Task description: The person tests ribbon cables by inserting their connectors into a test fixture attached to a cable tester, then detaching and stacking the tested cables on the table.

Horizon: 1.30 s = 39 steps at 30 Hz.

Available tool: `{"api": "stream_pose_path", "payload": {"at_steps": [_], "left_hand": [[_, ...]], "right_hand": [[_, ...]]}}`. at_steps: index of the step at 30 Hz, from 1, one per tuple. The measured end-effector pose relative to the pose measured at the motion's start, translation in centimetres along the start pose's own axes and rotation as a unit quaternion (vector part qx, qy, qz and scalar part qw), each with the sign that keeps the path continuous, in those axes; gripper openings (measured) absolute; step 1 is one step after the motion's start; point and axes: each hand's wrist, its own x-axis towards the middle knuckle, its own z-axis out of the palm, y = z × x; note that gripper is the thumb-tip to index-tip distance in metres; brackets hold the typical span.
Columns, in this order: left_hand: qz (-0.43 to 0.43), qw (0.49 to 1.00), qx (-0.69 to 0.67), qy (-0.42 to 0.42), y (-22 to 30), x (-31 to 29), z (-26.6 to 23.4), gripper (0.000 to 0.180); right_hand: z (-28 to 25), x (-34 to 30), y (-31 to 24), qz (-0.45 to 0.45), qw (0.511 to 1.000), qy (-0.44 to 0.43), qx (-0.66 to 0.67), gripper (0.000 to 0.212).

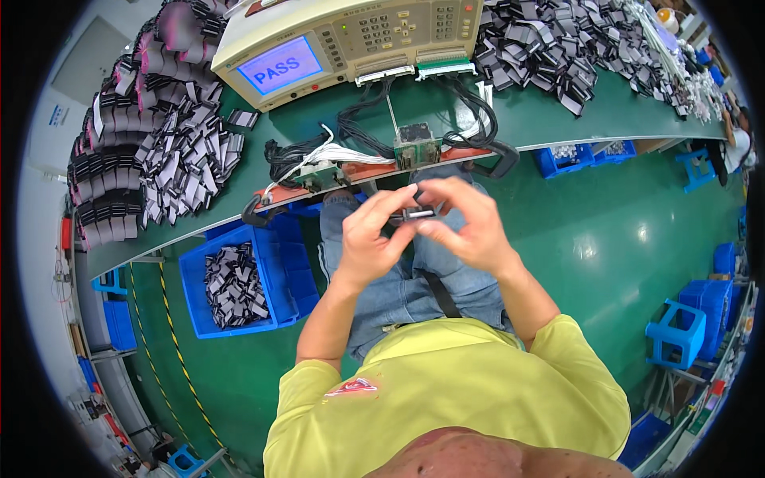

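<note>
I see my left hand (368,239) and right hand (466,223) both pinching a small dark flat cable piece (416,213), probably a ribbon connector, above my lap, just below the green bench (558,111) edge.

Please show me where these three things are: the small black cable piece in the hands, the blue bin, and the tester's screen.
small black cable piece (417,213), head view, its middle.
blue bin (291,263), head view, inner wall.
tester's screen (278,67), head view, centre.
</note>
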Motion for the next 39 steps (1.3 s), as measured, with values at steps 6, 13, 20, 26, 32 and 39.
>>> {"api": "stream_pose_path", "payload": {"at_steps": [6,13,20,26,32,39], "left_hand": [[-0.012,0.998,0.04,0.04,0.2,-0.5,0.3,0.055],[-0.246,0.913,-0.325,-0.018,-1.9,-3.3,-0.2,0.043],[-0.219,0.902,-0.371,0.037,-0.5,-2.3,0.7,0.035],[-0.195,0.917,-0.342,0.056,-0.1,-1.9,1.3,0.035],[-0.2,0.934,-0.285,0.086,0.4,-2.1,2.2,0.038],[-0.21,0.929,-0.296,0.072,-0.9,-2.5,0.5,0.04]], "right_hand": [[1.0,-1.9,2.7,0.16,0.961,0.003,0.224,0.032],[-0.2,-2.2,4.2,0.193,0.881,0.081,0.424,0.026],[0.2,-2.7,4.6,0.183,0.885,0.065,0.424,0.025],[1.1,-3.0,4.2,0.152,0.876,0.069,0.452,0.02],[1.5,-3.4,4.4,0.129,0.889,0.058,0.435,0.021],[0.7,-3.0,4.5,0.144,0.893,0.085,0.418,0.017]]}}
